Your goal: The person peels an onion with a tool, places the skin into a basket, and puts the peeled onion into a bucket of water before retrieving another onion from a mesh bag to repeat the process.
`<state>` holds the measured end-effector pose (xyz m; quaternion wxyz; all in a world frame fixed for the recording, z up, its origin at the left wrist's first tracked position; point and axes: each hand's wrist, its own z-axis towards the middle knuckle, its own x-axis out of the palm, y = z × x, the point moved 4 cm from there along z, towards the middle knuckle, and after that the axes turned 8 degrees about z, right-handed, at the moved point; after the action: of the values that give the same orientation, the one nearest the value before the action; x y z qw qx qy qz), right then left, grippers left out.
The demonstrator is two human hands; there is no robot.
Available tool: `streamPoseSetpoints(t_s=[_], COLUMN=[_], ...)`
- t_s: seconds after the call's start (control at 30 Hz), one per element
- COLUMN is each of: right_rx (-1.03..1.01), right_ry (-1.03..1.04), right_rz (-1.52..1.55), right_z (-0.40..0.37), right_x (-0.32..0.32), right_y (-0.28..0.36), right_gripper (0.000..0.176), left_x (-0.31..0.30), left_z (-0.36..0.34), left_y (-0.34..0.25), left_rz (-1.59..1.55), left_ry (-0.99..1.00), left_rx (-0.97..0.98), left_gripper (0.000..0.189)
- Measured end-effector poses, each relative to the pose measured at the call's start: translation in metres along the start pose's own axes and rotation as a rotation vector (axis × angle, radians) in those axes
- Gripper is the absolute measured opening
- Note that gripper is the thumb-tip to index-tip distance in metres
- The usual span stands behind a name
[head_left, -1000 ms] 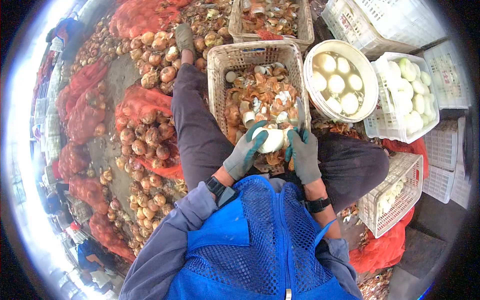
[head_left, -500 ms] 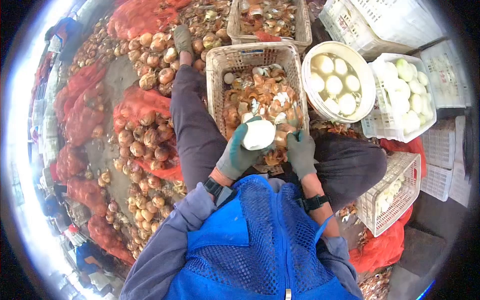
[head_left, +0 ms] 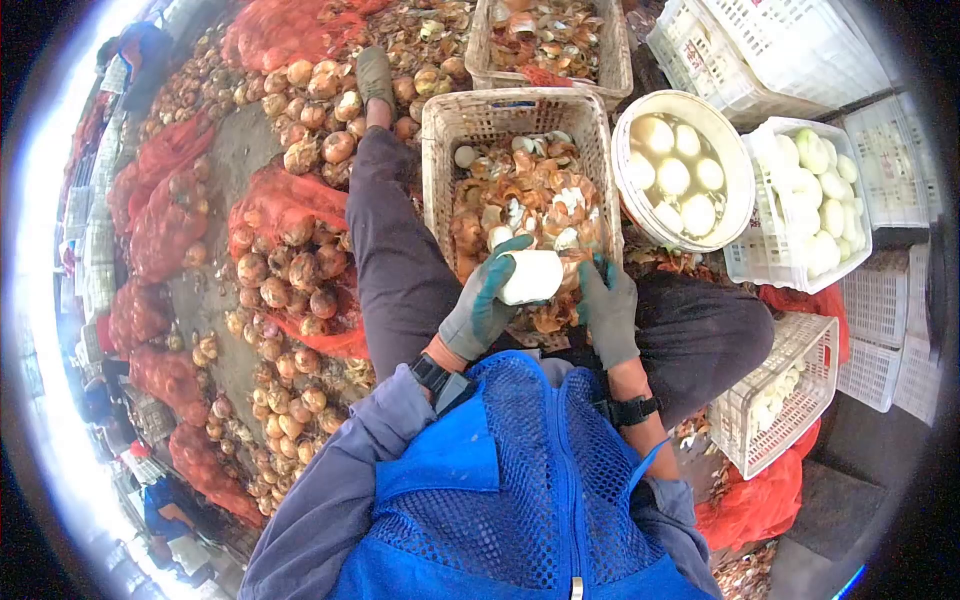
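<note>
A peeled white onion (head_left: 531,277) rests in my gloved left hand (head_left: 482,305), whose fingers curl around its left side. It is held above the near end of a plastic crate (head_left: 432,165) with brown onion skins (head_left: 548,208) inside. Just right of the onion is my gloved right hand (head_left: 609,305), its fingers closed. Whatever that hand holds, if anything, is hidden by the glove and cannot be made out.
Peeled onions float in a round bucket (head_left: 748,190) of cloudy liquid at right. Beyond it, a white crate (head_left: 800,279) holds more peeled onions. Unpeeled onions (head_left: 290,275) and red mesh bags (head_left: 165,225) cover the ground at left. A second skin-filled crate (head_left: 622,75) stands ahead.
The peeled onion has turned in my left hand and shifted slightly right. My right hand has changed its angle beside it, with its fingers pointing more upward. The whole view has shifted a little.
</note>
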<state>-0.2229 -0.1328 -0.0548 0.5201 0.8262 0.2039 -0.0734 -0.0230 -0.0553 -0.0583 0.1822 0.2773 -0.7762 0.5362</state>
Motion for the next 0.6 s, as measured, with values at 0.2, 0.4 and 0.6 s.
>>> streamPoseSetpoints(t_s=[0.2, 0.4, 0.6], right_rx=[0.105, 0.182, 0.097], right_ry=[0.198, 0.239, 0.120], right_rz=[0.601, 0.887, 0.761], right_z=[-0.006, -0.019, -0.012], right_x=[0.020, 0.014, 0.005], right_y=[0.002, 0.020, 0.013], right_gripper=[0.041, 0.038, 0.030], left_x=[0.006, 0.029, 0.024], left_z=[0.001, -0.002, 0.002], left_y=[-0.005, -0.022, -0.015], left_rz=[0.298, 0.605, 0.510], left_ry=[0.039, 0.001, -0.089], left_rx=[0.048, 0.128, 0.001], left_gripper=[0.079, 0.074, 0.068])
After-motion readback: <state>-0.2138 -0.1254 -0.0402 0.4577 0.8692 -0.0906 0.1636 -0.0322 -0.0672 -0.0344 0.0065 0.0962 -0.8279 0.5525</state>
